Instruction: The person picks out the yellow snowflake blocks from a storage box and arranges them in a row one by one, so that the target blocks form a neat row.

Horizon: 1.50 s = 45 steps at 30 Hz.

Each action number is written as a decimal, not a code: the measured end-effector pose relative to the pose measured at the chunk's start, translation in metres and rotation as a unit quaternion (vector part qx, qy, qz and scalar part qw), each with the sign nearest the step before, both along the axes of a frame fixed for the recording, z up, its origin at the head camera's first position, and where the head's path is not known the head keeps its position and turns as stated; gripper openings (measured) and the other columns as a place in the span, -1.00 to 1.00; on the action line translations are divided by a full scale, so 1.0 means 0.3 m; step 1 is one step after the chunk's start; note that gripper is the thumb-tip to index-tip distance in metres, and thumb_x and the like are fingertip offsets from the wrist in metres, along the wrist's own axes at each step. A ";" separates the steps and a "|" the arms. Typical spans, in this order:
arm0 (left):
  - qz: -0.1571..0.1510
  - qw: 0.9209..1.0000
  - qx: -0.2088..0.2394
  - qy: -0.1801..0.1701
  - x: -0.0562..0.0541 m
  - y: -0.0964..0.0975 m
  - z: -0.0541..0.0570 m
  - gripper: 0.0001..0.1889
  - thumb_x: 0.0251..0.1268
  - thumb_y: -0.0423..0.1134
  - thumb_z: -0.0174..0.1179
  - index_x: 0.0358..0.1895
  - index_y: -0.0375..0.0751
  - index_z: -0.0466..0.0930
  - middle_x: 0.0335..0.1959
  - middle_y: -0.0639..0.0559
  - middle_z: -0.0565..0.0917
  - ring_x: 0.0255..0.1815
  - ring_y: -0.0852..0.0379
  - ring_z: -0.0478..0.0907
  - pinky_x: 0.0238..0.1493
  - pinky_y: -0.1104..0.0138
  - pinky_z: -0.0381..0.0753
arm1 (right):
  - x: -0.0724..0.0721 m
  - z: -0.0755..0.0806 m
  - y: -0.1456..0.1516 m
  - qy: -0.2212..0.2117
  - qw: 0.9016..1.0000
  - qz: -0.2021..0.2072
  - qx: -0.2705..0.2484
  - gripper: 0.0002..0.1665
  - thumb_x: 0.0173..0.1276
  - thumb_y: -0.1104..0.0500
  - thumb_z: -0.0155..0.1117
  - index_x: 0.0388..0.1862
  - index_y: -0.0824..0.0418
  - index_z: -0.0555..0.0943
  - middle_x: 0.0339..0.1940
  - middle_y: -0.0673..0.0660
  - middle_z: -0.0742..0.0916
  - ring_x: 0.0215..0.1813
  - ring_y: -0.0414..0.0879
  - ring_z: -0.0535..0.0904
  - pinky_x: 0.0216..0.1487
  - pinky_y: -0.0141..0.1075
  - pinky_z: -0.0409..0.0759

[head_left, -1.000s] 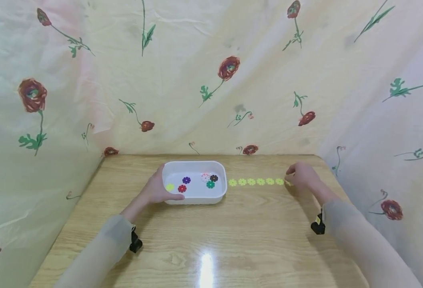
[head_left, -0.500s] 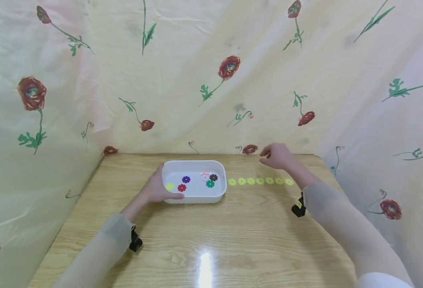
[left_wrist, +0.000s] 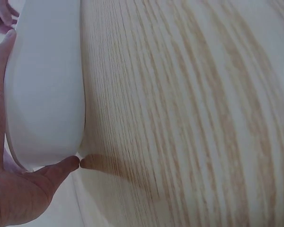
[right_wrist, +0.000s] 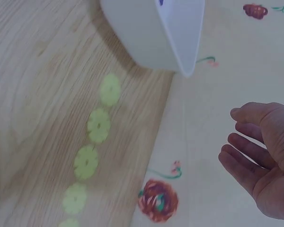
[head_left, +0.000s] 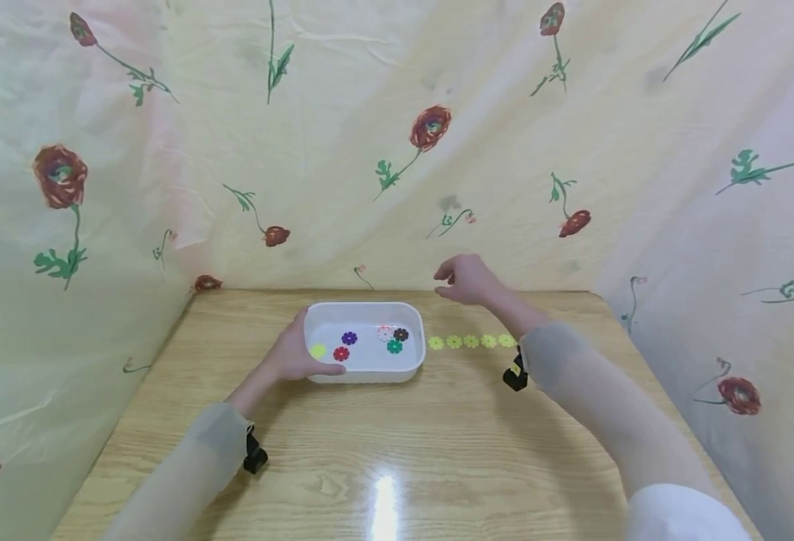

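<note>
My left hand (head_left: 294, 352) grips the left end of a white plastic tray (head_left: 376, 376), its thumb along the near wall. Inside lie flower-shaped plastic discs: a yellow disc (head_left: 318, 351), a purple disc (head_left: 349, 338), a red disc (head_left: 340, 354), a pink-and-white disc (head_left: 384, 333), a black disc (head_left: 400, 335) and a green disc (head_left: 394, 346). A row of yellow flower discs (head_left: 471, 342) runs rightward from the tray; its far end is hidden by my right arm. Above the table's back edge, my right hand (head_left: 467, 279) is raised with loosely bent fingers and an empty palm (right_wrist: 270, 165).
A wooden table (head_left: 342, 458) carries everything. Flower-printed cloth (head_left: 342, 150) hangs behind it and along both sides. Each wrist wears a small black camera; the right camera (head_left: 515, 376) is near the row of discs.
My right hand has left the yellow disc at the row's right end, risen and travelled left toward the tray. The left hand and tray have stayed put.
</note>
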<state>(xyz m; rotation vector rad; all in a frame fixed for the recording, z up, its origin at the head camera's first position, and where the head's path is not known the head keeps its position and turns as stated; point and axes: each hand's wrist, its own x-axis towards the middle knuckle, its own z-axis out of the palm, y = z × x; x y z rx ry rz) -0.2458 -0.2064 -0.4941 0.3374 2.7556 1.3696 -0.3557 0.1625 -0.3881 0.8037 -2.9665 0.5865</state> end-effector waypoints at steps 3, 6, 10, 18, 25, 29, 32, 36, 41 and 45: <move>0.002 1.000 -0.001 -0.002 0.001 -0.001 -0.002 0.34 -0.22 0.12 0.78 0.63 -0.12 0.06 0.36 -0.17 0.54 0.23 -0.17 0.58 0.31 -0.11 0.66 | -0.001 0.008 -0.057 -0.005 1.000 0.013 0.008 -0.66 0.37 0.18 0.45 0.04 0.35 0.78 0.01 0.32 0.85 0.04 0.20 0.79 0.16 0.01 0.75; 0.002 1.000 0.002 -0.003 0.002 -0.002 -0.002 0.35 -0.24 0.12 0.78 0.63 -0.10 0.06 0.36 -0.16 0.54 0.23 -0.16 0.58 0.31 -0.11 0.66 | 0.000 0.010 -0.113 -0.019 1.000 0.020 0.010 -0.65 0.39 0.17 0.46 0.07 0.33 0.78 0.05 0.30 0.85 0.07 0.17 0.79 0.17 -0.02 0.76; -0.001 1.000 0.008 -0.001 0.003 -0.003 -0.003 0.33 -0.22 0.11 0.78 0.63 -0.10 0.06 0.37 -0.17 0.54 0.23 -0.17 0.59 0.30 -0.10 0.67 | 0.000 0.004 -0.180 -0.027 0.999 0.028 0.014 -0.67 0.40 0.16 0.46 0.07 0.29 0.78 0.07 0.28 0.84 0.09 0.15 0.79 0.17 -0.06 0.77; -0.002 1.000 0.008 -0.005 0.005 -0.006 -0.009 0.30 -0.17 0.09 0.76 0.62 -0.15 0.06 0.38 -0.22 0.53 0.25 -0.21 0.57 0.32 -0.14 0.65 | 0.019 -0.015 -0.303 -0.045 0.998 0.045 0.018 -0.64 0.41 0.15 0.47 0.12 0.26 0.77 0.10 0.23 0.83 0.11 0.08 0.78 0.16 -0.13 0.77; 0.007 1.000 0.004 -0.013 0.006 -0.003 -0.006 0.33 -0.17 0.08 0.77 0.65 -0.11 0.04 0.42 -0.19 0.51 0.29 -0.20 0.57 0.36 -0.14 0.63 | 0.044 -0.035 -0.400 -0.054 0.996 0.068 0.023 -0.65 0.41 0.14 0.50 0.11 0.23 0.77 0.08 0.20 0.85 0.09 0.06 0.78 0.16 -0.16 0.77; 0.010 1.000 -0.006 -0.013 0.003 0.000 -0.007 0.33 -0.13 0.11 0.75 0.66 -0.12 0.01 0.43 -0.18 0.50 0.30 -0.18 0.56 0.36 -0.12 0.63 | 0.054 -0.056 -0.443 -0.056 0.994 0.085 0.030 -0.67 0.41 0.14 0.50 0.10 0.23 0.78 0.06 0.17 0.86 0.07 0.02 0.78 0.17 -0.20 0.76; 0.014 1.000 -0.015 -0.015 0.003 0.002 -0.006 0.37 -0.14 0.14 0.74 0.68 -0.13 -0.03 0.44 -0.18 0.48 0.31 -0.18 0.54 0.38 -0.13 0.62 | 0.064 -0.067 -0.473 -0.063 0.993 0.094 0.036 -0.68 0.43 0.14 0.49 0.10 0.22 0.78 0.04 0.14 0.86 0.07 -0.01 0.77 0.17 -0.22 0.75; 0.015 1.000 -0.021 -0.013 0.004 0.000 -0.001 0.41 -0.16 0.15 0.75 0.70 -0.15 -0.06 0.45 -0.19 0.47 0.34 -0.20 0.53 0.40 -0.15 0.60 | 0.083 -0.077 -0.514 -0.070 0.992 0.104 0.033 -0.67 0.44 0.16 0.48 0.12 0.24 0.78 0.05 0.16 0.85 0.10 0.02 0.77 0.21 -0.17 0.74; 0.010 0.999 -0.030 -0.009 0.002 -0.001 0.004 0.42 -0.16 0.17 0.74 0.70 -0.17 -0.07 0.46 -0.22 0.45 0.34 -0.21 0.52 0.38 -0.14 0.61 | 0.099 -0.113 -0.565 -0.065 0.989 0.118 0.054 -0.66 0.45 0.13 0.48 0.14 0.21 0.78 0.07 0.13 0.86 0.16 -0.01 0.77 0.25 -0.21 0.73; 0.010 0.999 -0.036 -0.010 0.001 -0.001 0.005 0.46 -0.18 0.20 0.74 0.71 -0.18 -0.10 0.50 -0.22 0.42 0.36 -0.22 0.50 0.38 -0.14 0.60 | 0.109 -0.141 -0.602 -0.066 0.986 0.129 0.077 -0.65 0.47 0.10 0.47 0.17 0.17 0.77 0.11 0.11 0.85 0.19 -0.02 0.76 0.29 -0.22 0.71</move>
